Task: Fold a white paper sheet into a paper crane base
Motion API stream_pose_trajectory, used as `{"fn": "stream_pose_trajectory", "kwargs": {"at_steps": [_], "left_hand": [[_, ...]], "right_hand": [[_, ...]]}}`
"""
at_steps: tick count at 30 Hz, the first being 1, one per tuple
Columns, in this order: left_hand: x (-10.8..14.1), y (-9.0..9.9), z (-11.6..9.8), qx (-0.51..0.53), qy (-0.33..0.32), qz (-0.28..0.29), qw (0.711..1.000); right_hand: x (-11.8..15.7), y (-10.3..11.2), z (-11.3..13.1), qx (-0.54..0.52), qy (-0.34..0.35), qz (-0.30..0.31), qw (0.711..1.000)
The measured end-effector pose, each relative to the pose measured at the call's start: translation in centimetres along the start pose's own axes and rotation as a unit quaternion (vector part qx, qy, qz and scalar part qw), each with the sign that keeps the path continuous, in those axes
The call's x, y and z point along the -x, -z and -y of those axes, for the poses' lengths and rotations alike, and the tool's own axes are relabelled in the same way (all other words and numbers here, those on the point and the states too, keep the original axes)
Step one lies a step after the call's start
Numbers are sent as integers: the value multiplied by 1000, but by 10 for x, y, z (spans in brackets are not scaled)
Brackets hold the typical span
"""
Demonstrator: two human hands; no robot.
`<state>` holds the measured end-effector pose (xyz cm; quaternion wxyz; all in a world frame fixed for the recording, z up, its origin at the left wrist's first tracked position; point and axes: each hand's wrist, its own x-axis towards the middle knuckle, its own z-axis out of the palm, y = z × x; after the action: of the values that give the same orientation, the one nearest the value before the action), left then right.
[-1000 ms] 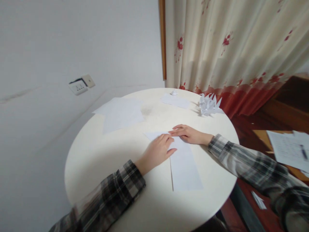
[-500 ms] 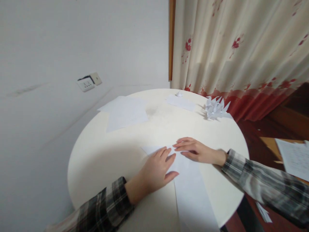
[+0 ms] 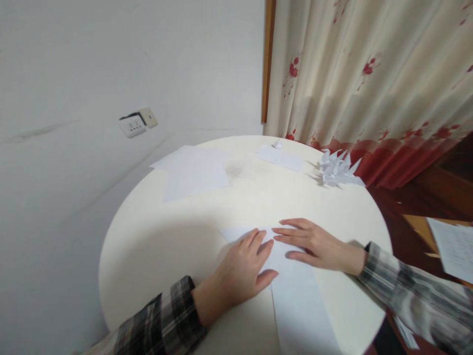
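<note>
A long white sheet of paper [image 3: 301, 305] lies on the round white table [image 3: 148, 276], running from the near edge up to both hands. Its far end has a folded part that juts out to the left as a point. My left hand [image 3: 242, 268] rests on this far end with its fingers spread and thumb apart. To its right, my right hand [image 3: 314, 244] lies on the same paper, fingers outstretched. The fingertips of the two hands are close together, and they partly cover the fold.
Flat white sheets [image 3: 195, 172] lie at the back left. A smaller sheet [image 3: 283, 158] and a small folded paper piece [image 3: 277, 144] are at the back. Folded pointed paper shapes [image 3: 336, 167] cluster at the back right. Written paper [image 3: 453, 246] lies beyond the table's right side.
My right hand has shifted slightly right and nearer, its fingers spread a little more. My left hand stays on the paper, nearly unmoved. The camera view has shifted slightly.
</note>
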<state>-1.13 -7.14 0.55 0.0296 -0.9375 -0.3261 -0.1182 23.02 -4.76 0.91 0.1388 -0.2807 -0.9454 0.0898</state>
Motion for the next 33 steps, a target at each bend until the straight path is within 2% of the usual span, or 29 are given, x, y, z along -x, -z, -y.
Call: {"fn": "stream_pose_trajectory", "kwargs": {"at_steps": [26,33], "left_hand": [[-2,-6,1,0,-5,-7,1000],[-7,-3,-1,-15,-2,-15,1000]], "right_hand": [[0,-2,-4,-8,-4,-3,1000],[1,-1,-5,-6,-4,3,1000]]}}
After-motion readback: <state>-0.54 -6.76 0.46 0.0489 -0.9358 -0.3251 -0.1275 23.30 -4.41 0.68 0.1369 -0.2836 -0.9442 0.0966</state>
